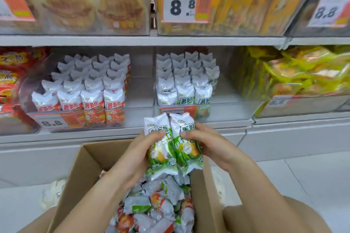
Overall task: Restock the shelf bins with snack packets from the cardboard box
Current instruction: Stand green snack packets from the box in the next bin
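Two green-and-white snack packets stand upright side by side above the open cardboard box point(89, 159). My left hand point(132, 155) grips the left green packet point(161, 149), and my right hand point(210, 143) grips the right green packet point(186, 149). The box below holds several loose packets point(157, 206), green and red ones mixed. Straight ahead on the lower shelf, a clear bin point(227, 111) holds rows of matching green packets point(184, 79), with free room on its right side. To its left, another clear bin point(136, 91) holds the red version point(85, 85).
A bin of red bags point(11, 81) sits at far left and a bin of yellow-green bags point(306, 79) at right. The upper shelf carries round cakes point(75, 4) and yellow packets point(255, 2) behind 8.8 price cards. White floor tiles lie right of the box.
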A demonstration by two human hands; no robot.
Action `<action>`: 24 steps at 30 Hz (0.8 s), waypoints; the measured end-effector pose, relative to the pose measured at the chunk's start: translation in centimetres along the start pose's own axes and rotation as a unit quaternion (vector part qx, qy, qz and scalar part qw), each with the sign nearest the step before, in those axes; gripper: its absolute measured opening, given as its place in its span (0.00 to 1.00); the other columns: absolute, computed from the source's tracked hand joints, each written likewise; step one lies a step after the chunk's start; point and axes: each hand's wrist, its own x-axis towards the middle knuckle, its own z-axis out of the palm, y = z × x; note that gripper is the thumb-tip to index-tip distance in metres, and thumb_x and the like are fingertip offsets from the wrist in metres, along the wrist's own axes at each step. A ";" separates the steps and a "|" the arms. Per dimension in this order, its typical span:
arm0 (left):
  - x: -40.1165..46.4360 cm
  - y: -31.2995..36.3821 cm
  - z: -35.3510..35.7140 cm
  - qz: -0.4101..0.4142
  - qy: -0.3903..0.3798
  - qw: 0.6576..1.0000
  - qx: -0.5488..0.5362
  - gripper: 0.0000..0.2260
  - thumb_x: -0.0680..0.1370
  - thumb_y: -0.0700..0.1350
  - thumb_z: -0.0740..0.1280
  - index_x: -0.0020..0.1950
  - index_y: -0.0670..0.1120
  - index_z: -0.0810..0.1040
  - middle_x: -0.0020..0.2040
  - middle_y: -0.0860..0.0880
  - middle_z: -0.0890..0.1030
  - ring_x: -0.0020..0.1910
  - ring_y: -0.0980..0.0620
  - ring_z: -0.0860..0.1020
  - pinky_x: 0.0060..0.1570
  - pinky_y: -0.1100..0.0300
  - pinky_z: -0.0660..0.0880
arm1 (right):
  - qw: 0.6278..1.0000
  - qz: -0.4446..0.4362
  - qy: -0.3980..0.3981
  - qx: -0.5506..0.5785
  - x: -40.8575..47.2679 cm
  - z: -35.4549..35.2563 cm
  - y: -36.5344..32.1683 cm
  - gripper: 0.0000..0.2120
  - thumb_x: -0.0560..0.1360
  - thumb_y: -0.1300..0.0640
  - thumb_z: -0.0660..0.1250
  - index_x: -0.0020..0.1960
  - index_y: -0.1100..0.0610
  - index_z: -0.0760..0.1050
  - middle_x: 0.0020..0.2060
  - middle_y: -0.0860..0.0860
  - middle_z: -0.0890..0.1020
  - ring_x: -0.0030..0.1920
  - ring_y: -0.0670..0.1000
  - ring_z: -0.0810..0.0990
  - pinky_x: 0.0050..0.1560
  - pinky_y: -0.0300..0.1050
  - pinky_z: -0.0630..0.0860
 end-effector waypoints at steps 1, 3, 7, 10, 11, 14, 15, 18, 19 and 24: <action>0.7 1.1 1.2 0.029 0.002 0.998 0.049 0.16 0.71 0.45 0.70 0.58 0.45 0.79 0.53 0.46 0.84 0.53 0.47 0.82 0.49 0.55 0.79 | 1.000 -0.016 0.016 -0.020 -0.2 -1.4 -1.2 0.25 0.61 0.51 0.73 0.58 0.53 0.78 0.53 0.52 0.84 0.51 0.50 0.82 0.52 0.45 0.74; 2.5 3.1 3.0 0.077 0.022 0.984 0.159 0.18 0.68 0.47 0.74 0.56 0.46 0.79 0.48 0.53 0.85 0.49 0.56 0.82 0.44 0.66 0.76 | 0.996 -0.055 0.052 -0.054 -0.5 -4.7 -3.4 0.28 0.60 0.49 0.75 0.58 0.54 0.78 0.53 0.52 0.84 0.54 0.51 0.82 0.57 0.46 0.74; 7.2 6.6 7.3 0.139 0.042 0.960 0.240 0.25 0.66 0.47 0.78 0.60 0.49 0.76 0.52 0.53 0.83 0.48 0.60 0.81 0.39 0.70 0.75 | 0.964 -0.135 0.217 -0.071 -0.3 -11.8 -6.6 0.24 0.64 0.56 0.78 0.58 0.56 0.76 0.52 0.53 0.83 0.52 0.50 0.82 0.52 0.44 0.76; 11.5 7.3 10.4 0.211 0.073 0.933 0.282 0.19 0.66 0.44 0.78 0.52 0.54 0.74 0.46 0.52 0.82 0.41 0.62 0.80 0.40 0.69 0.75 | 0.915 -0.229 0.331 -0.023 0.8 -14.6 -6.5 0.21 0.67 0.66 0.75 0.55 0.53 0.73 0.51 0.52 0.82 0.50 0.49 0.81 0.52 0.43 0.76; 13.0 7.3 11.3 0.227 0.086 0.921 0.305 0.20 0.66 0.45 0.79 0.50 0.57 0.73 0.47 0.49 0.82 0.42 0.58 0.79 0.43 0.64 0.77 | 0.896 -0.251 0.365 -0.012 1.3 -15.1 -6.0 0.22 0.67 0.67 0.75 0.54 0.51 0.72 0.52 0.53 0.81 0.50 0.49 0.80 0.52 0.42 0.76; 17.2 7.0 12.6 0.253 0.109 0.882 0.383 0.21 0.65 0.49 0.79 0.50 0.56 0.71 0.51 0.49 0.79 0.46 0.52 0.77 0.45 0.56 0.75 | 0.861 -0.291 0.417 0.010 2.5 -15.8 -4.1 0.26 0.65 0.66 0.77 0.54 0.46 0.70 0.53 0.52 0.80 0.53 0.51 0.81 0.52 0.40 0.76; 18.3 6.9 12.8 0.251 0.113 0.870 0.408 0.21 0.66 0.49 0.79 0.53 0.53 0.72 0.51 0.50 0.78 0.46 0.52 0.76 0.43 0.58 0.72 | 0.855 -0.298 0.424 -0.005 2.8 -15.9 -3.8 0.26 0.63 0.62 0.79 0.53 0.44 0.71 0.53 0.51 0.79 0.55 0.51 0.80 0.54 0.43 0.76; 20.9 6.5 13.2 0.232 0.122 0.781 0.566 0.25 0.68 0.53 0.77 0.60 0.48 0.74 0.52 0.48 0.80 0.51 0.48 0.77 0.42 0.59 0.68 | 0.853 -0.275 0.433 -0.101 3.8 -16.1 -3.2 0.28 0.58 0.48 0.75 0.56 0.42 0.71 0.57 0.52 0.77 0.57 0.53 0.77 0.58 0.51 0.75; 21.5 6.3 13.1 0.226 0.127 0.737 0.625 0.26 0.68 0.55 0.76 0.61 0.48 0.74 0.51 0.48 0.80 0.52 0.46 0.78 0.41 0.58 0.69 | 0.857 -0.259 0.428 -0.120 4.3 -16.1 -3.1 0.29 0.58 0.48 0.75 0.58 0.43 0.71 0.57 0.52 0.77 0.57 0.53 0.77 0.58 0.53 0.75; 23.8 5.4 12.2 0.181 0.155 0.626 0.742 0.30 0.67 0.60 0.74 0.64 0.49 0.71 0.58 0.46 0.78 0.61 0.43 0.73 0.52 0.54 0.70 | 0.870 -0.150 0.381 -0.276 6.0 -16.9 -2.0 0.33 0.67 0.54 0.77 0.69 0.49 0.68 0.59 0.52 0.75 0.61 0.53 0.74 0.56 0.42 0.69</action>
